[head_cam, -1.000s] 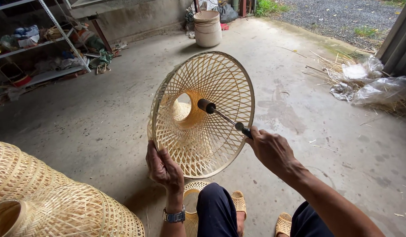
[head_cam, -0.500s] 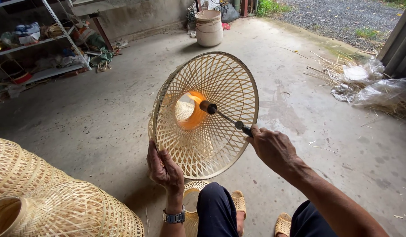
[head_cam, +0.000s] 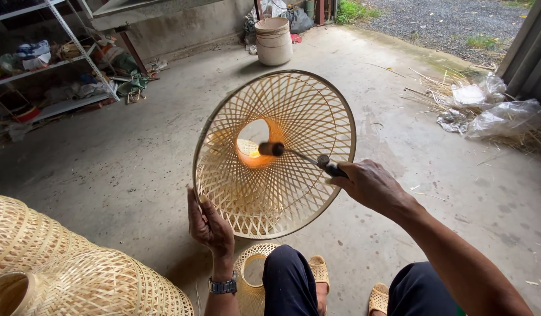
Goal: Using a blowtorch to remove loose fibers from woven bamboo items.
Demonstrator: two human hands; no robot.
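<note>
Gripping the lower rim of a woven bamboo shade (head_cam: 276,158), the left hand (head_cam: 209,225) tilts its wide mouth toward the person. The right hand (head_cam: 370,184) is clenched around a torch (head_cam: 299,157) (flame glowing at its tip). The torch's long axis runs leftward from that hand into the shade's narrow centre, above the concrete floor (head_cam: 136,158).

From my remote feed: a pale straw-coloured woven bamboo shade (head_cam: 282,175), its strips crossing in an open diamond lattice, glows orange around the flame (head_cam: 253,157) near its centre. The torch (head_cam: 299,155) is dark, almost black. At 8 o'clock, stacked shades (head_cam: 65,275) show a tighter golden weave. The floor (head_cam: 136,152) is mottled grey concrete. At 12 o'clock stands a cream bucket (head_cam: 273,41); at 2 o'clock, clear plastic bags (head_cam: 493,111) on yellow straw.
</note>
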